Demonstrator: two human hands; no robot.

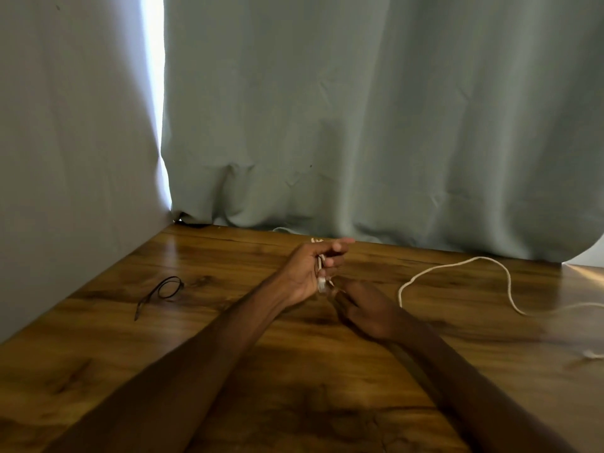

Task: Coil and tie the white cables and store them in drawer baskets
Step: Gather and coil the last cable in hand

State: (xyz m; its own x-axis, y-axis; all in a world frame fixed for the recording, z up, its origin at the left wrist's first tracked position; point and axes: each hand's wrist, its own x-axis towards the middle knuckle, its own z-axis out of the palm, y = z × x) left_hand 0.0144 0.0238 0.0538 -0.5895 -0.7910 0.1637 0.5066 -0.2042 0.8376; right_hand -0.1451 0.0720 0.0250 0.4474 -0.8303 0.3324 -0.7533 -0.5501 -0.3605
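My left hand (310, 269) is raised over the wooden table (228, 387) and holds a few turns of the white cable, its white plug end showing below the fingers. The loose white cable (457, 264) trails in a big loop across the table to the right edge. My right hand (366, 308) sits just below and right of the left, fingertips at the cable near the plug; whether they pinch it is unclear through blur.
A black tie strap (163, 291) lies looped on the table to the left. A grey wall stands on the left and a pale green curtain (359, 125) hangs behind the table. Another bit of white cable (593, 354) shows at the right edge.
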